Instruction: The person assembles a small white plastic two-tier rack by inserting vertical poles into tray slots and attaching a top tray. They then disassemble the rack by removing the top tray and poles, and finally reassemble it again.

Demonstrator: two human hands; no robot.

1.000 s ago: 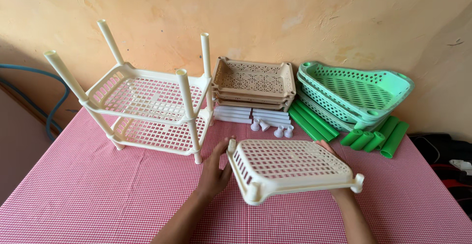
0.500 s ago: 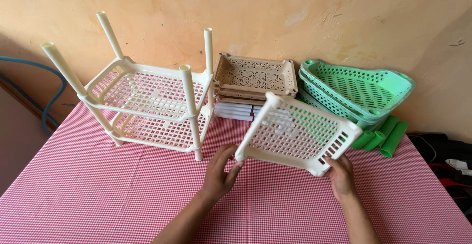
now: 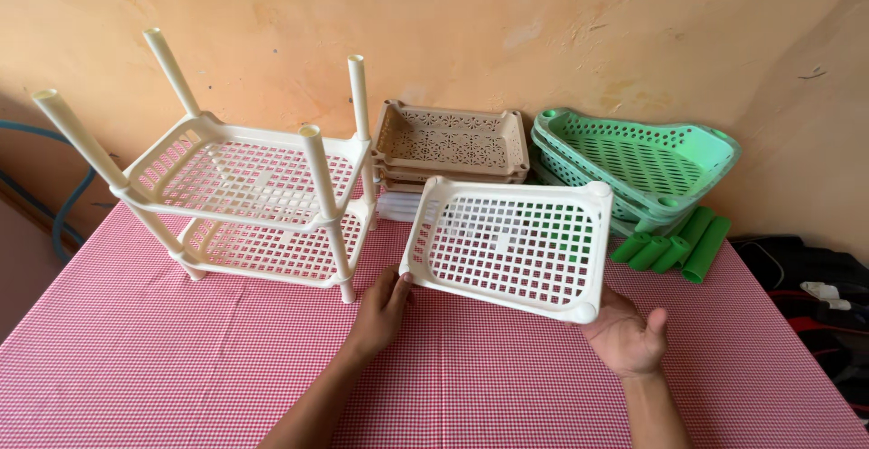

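Perforated cream plastic tray [image 3: 511, 248], tilted, between left hand [image 3: 380, 309] and right hand [image 3: 625, 333], seemingly fingertip-held.

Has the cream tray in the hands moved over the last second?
Yes. The cream tray has been tipped up from flat: its mesh bottom now faces the camera and it hides the white tubes beside the beige trays, held by the left hand and right hand.
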